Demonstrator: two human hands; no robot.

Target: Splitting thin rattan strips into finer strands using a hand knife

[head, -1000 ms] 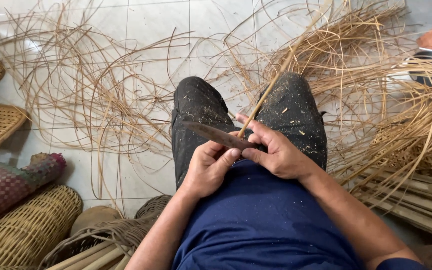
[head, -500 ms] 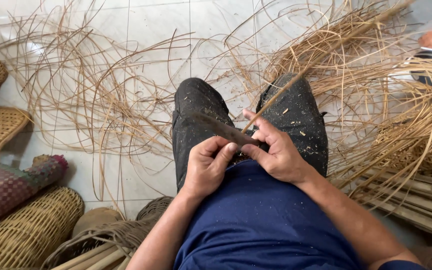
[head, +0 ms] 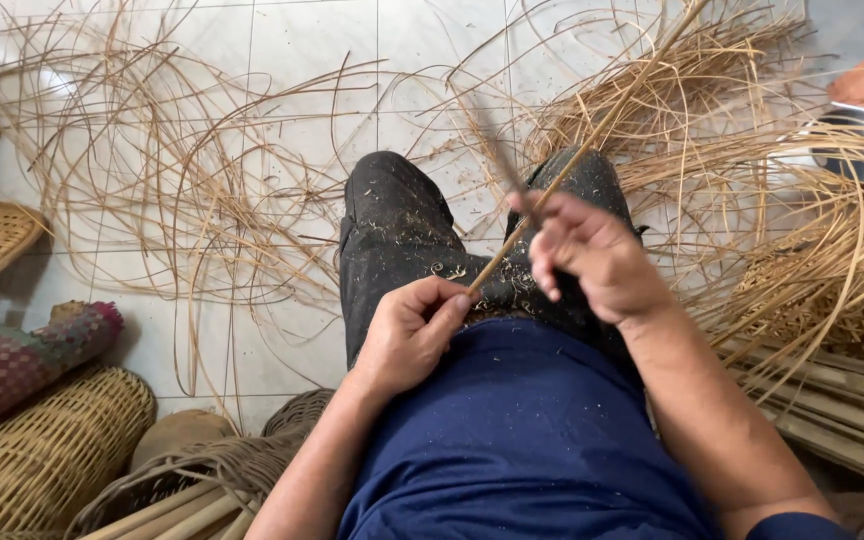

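Baskets: woven baskets (head: pixel 47 455) sit at 8 o'clock on the floor, beside a rolled, patterned mat (head: pixel 22 360) – both well apart from the hands.

Shavings: loose cane strips (head: pixel 182 190) sprawl over the tiled floor (head: pixel 312 60) from 10 to 2 o'clock.

Left hand: the left hand (head: pixel 407 335) rests on the lap at the centre, thumb and fingers pinched together on the near end of the cane rod (head: pixel 592 130).

Cane rod: it leaves the left pinch and runs up toward 1 o'clock, crossing the dark trouser knee (head: pixel 392 225) and passing just beside the right hand, out over the heap of strips.

Right hand: the right hand (head: pixel 597 255) is lifted above the right thigh, fingers curled tight round the handle of a knife (head: pixel 497 150); the blade is blurred, pointing toward 11 o'clock, clear of the rod.

Rod relative to the grips: only the left hand clamps it; the knife is above and just left of it, and I cannot tell whether they touch.

Risk: the left fingers lie close to where the blade would meet the rod – a slip on hard cane could bring the edge toward them or the thigh. The long free end could also whip or snag in the strips, jerking the rod out of the pinch.

Bamboo slats: flat slats (head: pixel 832 400) lie at 4 o'clock.
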